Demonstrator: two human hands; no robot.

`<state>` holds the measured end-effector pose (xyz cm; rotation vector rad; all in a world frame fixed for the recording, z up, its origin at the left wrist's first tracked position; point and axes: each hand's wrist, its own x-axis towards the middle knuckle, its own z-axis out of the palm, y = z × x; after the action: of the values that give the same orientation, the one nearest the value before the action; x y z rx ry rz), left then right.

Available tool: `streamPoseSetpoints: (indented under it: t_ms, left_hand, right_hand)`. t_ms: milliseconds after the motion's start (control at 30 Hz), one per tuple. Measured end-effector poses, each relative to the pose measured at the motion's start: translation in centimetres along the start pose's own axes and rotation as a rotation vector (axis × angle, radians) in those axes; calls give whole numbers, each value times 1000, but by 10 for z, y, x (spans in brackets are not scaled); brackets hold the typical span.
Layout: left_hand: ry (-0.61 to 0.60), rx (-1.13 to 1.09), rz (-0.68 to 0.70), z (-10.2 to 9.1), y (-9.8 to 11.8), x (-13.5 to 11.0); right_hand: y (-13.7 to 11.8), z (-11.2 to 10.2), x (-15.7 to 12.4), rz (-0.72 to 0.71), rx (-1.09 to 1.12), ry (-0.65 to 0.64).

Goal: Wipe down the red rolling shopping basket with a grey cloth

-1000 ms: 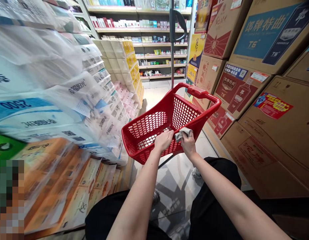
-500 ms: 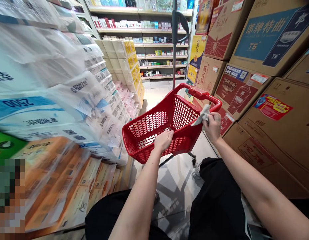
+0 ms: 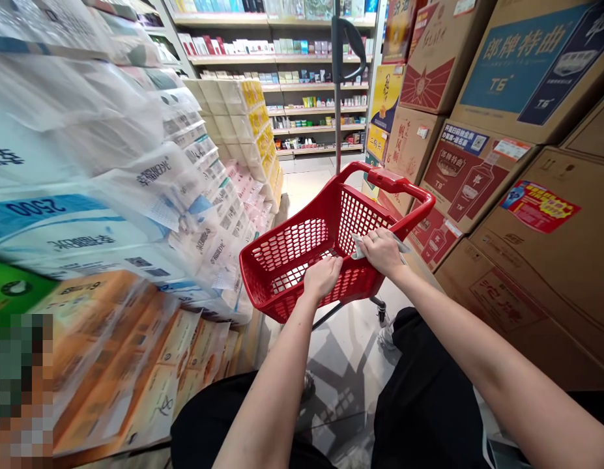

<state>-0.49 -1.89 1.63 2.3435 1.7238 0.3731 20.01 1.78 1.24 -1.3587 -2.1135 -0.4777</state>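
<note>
In front of me stands a red plastic shopping basket cart (image 3: 282, 238) with mesh sides, a red handle (image 3: 397, 185) and wheels below. My left hand (image 3: 322, 279) grips the near rim of the basket, fingers wrapped over the edge. My right hand (image 3: 382, 251) holds a whitish cloth (image 3: 357, 247) and presses it on the near rim, to the right of my left hand. Part of the cloth is covered by the fingers. A grey pull handle (image 3: 349, 49) on a pole rises behind the basket.
Stacked packs of paper tissue (image 3: 111, 195) fill the left side, with orange packs (image 3: 116, 352) lower down. Cardboard cartons (image 3: 517, 215) are piled on the right. Shelves (image 3: 277, 60) of boxed goods stand at the back. Grey floor tiles (image 3: 343, 339) show beneath the cart.
My right hand has moved with the cloth from beside the handle's base, left and down along the near rim toward my left hand. The left hand keeps its grip on the rim.
</note>
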Motion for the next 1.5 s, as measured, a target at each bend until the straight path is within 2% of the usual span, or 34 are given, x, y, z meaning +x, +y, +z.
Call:
streamPoseSetpoints:
  t_ms: [67,133,267,333,433,567,700,833,933,1067,1133,1267,1333,1500]
  left_hand:
    - [-2,0,2,0,0,-1]
    - [5,6,4,0,0,-2]
    - [10,19,5,1,4,-2]
    - [7,20,1,2,5,-2]
    - [10,15,3,3,6,-1]
    - [15,5,4,3,6,0]
    - [-7,-13,-12,1,7,2]
    - [-24,-48,-19,3,8,4]
    - [-1,-113,29,4,6,4]
    - [65,-195,96,-3,-7,4]
    - [40,-174,69,-10,-22,-1]
    - [-169,15,-171,-18,-61,-21]
    - [-198,105,-247,-17,-74,-32]
    - [-181,262,-166,-11,-77,-37]
  right_hand:
    - [11,-3,2,-49,-11,-42]
    - [37,-10,8,-70,-37,-63]
    - [107,-27,24,6,-128,37]
    - [134,-31,30,72,-179,81]
    - [147,-30,31,86,-125,99]
    - [119,-19,19,65,-30,136]
    - [70,-11,7,122,-26,133]
    - [15,1,-4,43,32,72]
    - [-14,11,-9,7,51,28]
    - [-19,14,-9,-84,116,-38]
    - [-14,12,-6,-113,133,-65]
    - [-11,9,-2,-60,93,-46]
    - [-15,10,-1,-34,53,-24]
    - [-44,19,-3,26,-20,25]
